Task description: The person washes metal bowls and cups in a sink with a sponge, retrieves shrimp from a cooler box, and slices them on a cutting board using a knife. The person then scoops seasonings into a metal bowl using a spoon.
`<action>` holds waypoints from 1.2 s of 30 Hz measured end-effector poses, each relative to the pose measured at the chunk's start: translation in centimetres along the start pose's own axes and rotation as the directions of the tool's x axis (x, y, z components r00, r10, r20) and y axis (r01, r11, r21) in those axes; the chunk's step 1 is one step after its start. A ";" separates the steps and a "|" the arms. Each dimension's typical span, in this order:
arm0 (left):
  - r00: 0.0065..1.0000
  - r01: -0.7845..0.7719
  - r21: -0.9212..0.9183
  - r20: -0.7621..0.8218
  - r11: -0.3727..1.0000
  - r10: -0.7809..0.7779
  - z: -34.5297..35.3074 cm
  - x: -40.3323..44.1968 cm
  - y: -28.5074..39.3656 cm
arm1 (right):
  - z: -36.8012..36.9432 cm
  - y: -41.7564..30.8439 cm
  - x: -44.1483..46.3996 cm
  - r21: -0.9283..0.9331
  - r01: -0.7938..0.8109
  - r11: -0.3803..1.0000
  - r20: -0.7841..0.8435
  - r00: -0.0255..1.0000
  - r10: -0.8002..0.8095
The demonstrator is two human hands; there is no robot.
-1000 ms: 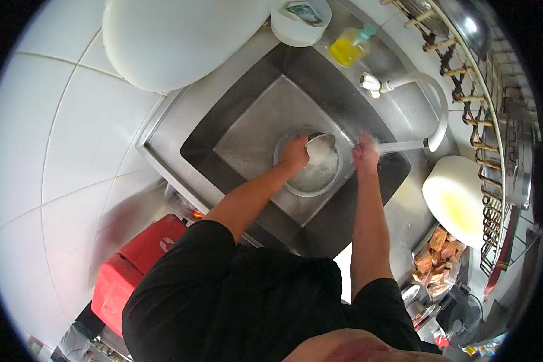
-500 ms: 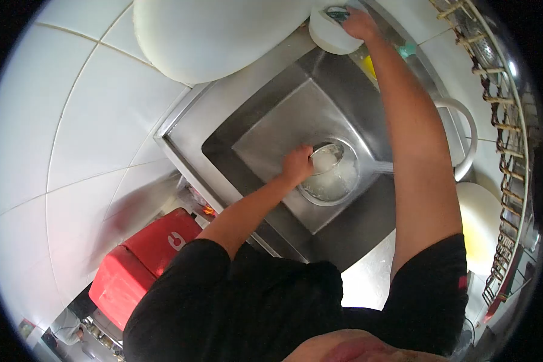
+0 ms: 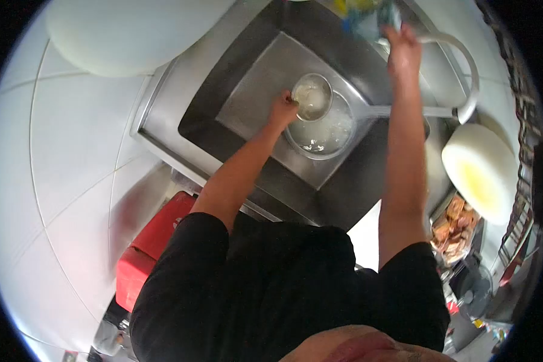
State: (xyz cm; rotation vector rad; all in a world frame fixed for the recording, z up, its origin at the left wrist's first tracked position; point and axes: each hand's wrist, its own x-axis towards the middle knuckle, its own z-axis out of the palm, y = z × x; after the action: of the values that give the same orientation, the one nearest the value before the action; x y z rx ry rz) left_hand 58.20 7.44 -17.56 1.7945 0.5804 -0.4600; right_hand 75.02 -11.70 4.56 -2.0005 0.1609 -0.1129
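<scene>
My left hand (image 3: 282,110) grips the rim of a small round metal bowl (image 3: 313,113), which has cloudy water in it. That bowl is over the edge of a larger round bowl (image 3: 338,145) of whitish water, standing in the steel sink (image 3: 241,99). At the sink's far right, my right hand (image 3: 403,51) has its fingers closed on a dark green pad-like thing (image 3: 390,16), smeared by motion. Around it are blurred blue and yellow items whose kind I cannot make out.
A white curved tap (image 3: 473,72) reaches over the sink from the right. Beside it leans a white-and-yellow rounded container (image 3: 479,175), with a tray of brownish food pieces (image 3: 455,226) below. A large white rounded vessel (image 3: 127,36) stands upper left; a red box (image 3: 154,241) is lower left.
My right hand has left the white tub, bringing the dark green thing toward the right. My left hand has tipped the small bowl, so its opening now faces up. The view has shifted.
</scene>
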 end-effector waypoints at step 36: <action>0.918 -0.233 -0.063 0.315 0.970 0.241 9.2 -3.2 8.3 | -0.9 22.7 -17.1 -0.649 0.151 0.745 0.211 0.977 -0.015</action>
State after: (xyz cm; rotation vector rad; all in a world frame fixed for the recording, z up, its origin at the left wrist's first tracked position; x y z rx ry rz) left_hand 60.41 -3.84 -11.99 1.6935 0.1371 -0.5599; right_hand 56.64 -19.14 -15.76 -2.7267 -0.0270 0.1023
